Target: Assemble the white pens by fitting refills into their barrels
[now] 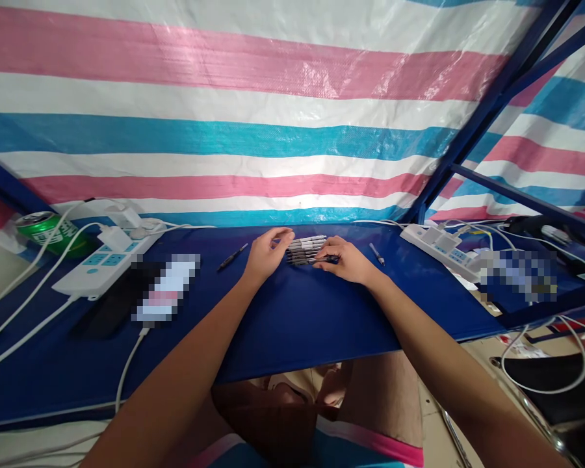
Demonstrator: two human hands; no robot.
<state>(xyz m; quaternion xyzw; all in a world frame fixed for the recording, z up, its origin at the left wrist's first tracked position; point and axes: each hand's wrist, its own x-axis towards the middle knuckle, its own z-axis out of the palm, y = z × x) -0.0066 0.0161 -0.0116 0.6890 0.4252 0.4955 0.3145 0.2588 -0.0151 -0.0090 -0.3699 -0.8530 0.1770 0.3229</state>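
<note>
A row of several pens (306, 246) lies side by side on the blue tabletop, the far ones whitish and the near ones dark. My left hand (270, 251) rests at the row's left ends, fingers slightly curved and grasping nothing that I can see. At the right ends, my right hand (345, 259) has its thumb and fingers closed around a dark pen at the near side of the row. One dark pen (233, 257) lies alone left of my left hand. Another single pen (377, 254) lies right of my right hand.
On the left are a power strip (108, 260), a green can (53, 233) and a phone (168, 289) on a cable. Another power strip (441, 250) with cables stands on the right. A striped plastic sheet (273, 84) hangs behind the blue table (312, 318), beside a blue metal frame (448, 166).
</note>
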